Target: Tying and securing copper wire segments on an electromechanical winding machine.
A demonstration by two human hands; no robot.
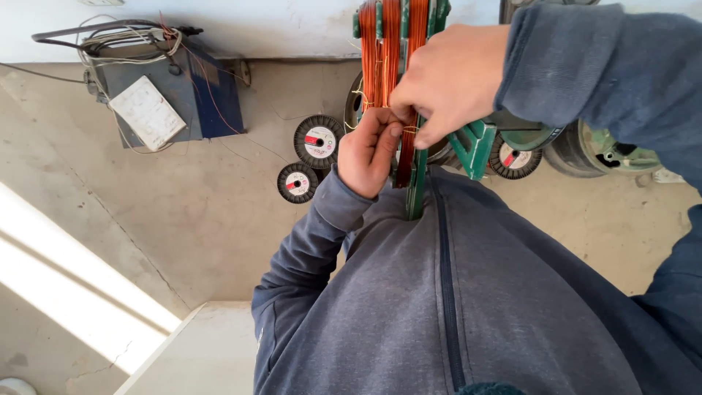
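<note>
A green winding former (417, 175) stands upright in front of my chest, with bundles of copper wire (387, 51) wound in its slots. My left hand (368, 152) pinches a thin strand of the wire at the coil's left side, fingers closed on it. My right hand (446, 80) comes in from above and right, fingertips pressed against the copper bundles and the green frame next to the left hand. Both arms wear a grey-blue zipped sweatshirt.
Two black wire spools (319, 141) with red and white labels lie on the concrete floor, and another spool (515, 159) lies right of the former. A dark metal box (172, 95) with cables and a white panel sits at upper left. A pale ledge (197, 351) is at the bottom.
</note>
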